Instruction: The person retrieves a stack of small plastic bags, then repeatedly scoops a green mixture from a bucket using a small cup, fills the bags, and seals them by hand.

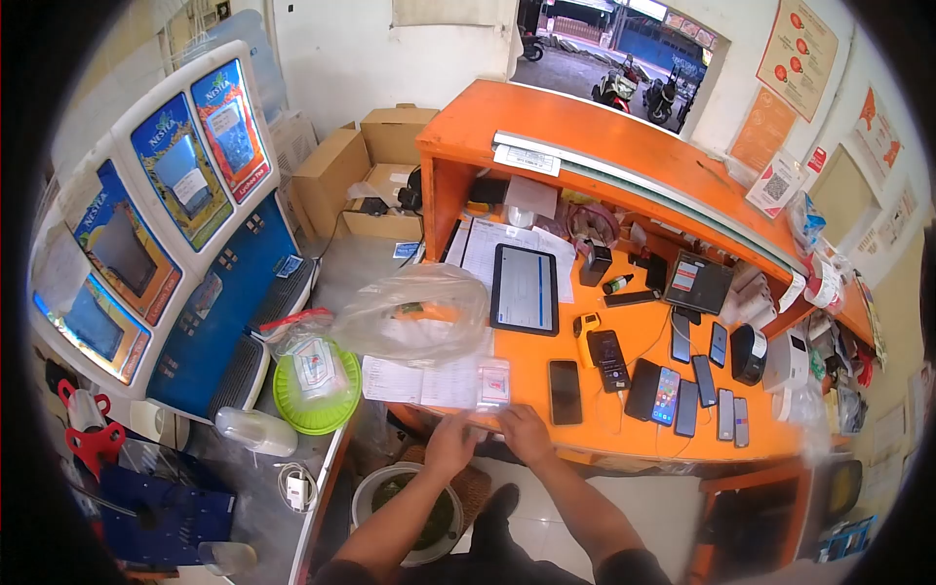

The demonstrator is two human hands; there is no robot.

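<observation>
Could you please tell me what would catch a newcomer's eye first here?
Probably the bright orange counter across the middle, its phones spread beyond and right of the right hand. At far left, the white machine with NESTEA panels stands out, as does the lime-green basket near it.

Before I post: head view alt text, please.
A person's left hand and right hand are at the near edge of an orange counter, by a small packet beside papers. A tablet lies beyond, phones at right, a green basket at left.
</observation>
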